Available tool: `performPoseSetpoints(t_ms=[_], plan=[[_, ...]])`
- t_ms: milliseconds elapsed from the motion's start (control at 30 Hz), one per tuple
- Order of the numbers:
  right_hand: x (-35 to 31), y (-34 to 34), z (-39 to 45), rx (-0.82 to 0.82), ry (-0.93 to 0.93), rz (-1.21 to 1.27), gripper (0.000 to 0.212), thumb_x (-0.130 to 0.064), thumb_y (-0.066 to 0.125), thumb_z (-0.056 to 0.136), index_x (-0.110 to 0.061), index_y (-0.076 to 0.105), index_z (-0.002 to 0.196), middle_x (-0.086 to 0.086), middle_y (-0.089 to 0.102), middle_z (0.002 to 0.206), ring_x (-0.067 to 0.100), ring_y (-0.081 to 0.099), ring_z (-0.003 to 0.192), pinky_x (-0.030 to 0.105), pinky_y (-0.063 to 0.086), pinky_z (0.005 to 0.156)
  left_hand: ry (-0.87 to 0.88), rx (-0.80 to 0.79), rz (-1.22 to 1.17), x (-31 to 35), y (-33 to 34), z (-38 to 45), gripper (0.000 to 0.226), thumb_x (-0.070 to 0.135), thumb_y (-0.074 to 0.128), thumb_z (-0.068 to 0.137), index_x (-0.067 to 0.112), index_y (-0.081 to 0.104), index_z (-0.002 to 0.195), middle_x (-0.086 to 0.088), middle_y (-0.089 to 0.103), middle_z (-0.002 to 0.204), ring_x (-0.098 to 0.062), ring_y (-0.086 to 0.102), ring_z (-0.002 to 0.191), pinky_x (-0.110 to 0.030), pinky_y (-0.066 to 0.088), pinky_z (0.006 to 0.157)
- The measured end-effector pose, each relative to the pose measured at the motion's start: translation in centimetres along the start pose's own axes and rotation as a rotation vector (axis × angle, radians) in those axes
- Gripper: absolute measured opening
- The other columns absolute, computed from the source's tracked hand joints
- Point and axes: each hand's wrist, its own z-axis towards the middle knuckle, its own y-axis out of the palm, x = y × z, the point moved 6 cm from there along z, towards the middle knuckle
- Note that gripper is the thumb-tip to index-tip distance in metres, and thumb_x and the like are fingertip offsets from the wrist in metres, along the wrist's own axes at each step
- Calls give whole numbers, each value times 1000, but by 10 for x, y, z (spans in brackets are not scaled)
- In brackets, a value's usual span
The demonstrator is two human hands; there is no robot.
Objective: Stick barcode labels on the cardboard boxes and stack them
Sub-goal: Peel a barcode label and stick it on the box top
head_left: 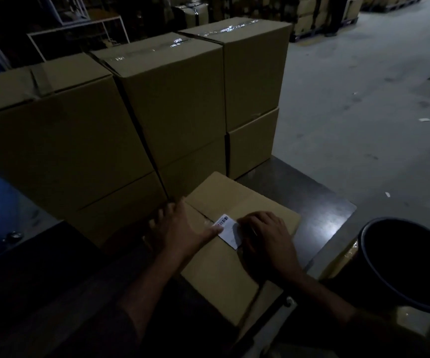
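Both forearms are bare; left hand [180,228] and right hand [268,236] wear nothing.

We count seven cardboard boxes: six stacked in three pairs [172,99], one box [237,202] in front; one barcode label [228,229], one black bucket [410,264], two hands.

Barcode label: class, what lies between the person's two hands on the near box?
In the head view, the white barcode label lies between left hand and right hand, on the near box.
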Motion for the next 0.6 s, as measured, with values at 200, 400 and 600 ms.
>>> performPoseSetpoints(t_ms=[200,400,600], plan=[[18,-4,47,-190,-184,56,25,-39,59,92,-28,76,108,-6,68,110,15,58,102,36,48,86,-138,-2,-90,-14,6,-18,143,98,66,52,25,15,165,-9,28,168,-35,23,153,-63,25,120],[-1,10,51,-163,-9,10,44,-58,43,85,-38,76,107,-6,66,108,22,54,104,42,46,86,-30,-4,-243,-5,6,-15,136,91,73,59,26,17,165,-7,31,168,-29,30,154,-61,26,122],[-8,18,42,-55,54,-50,21,-41,62,91,-42,73,109,-8,58,104,22,49,103,34,31,79,-34,53,-237,-8,7,-19,138,102,62,50,31,22,161,-7,41,161,-30,42,146,-60,34,117]])
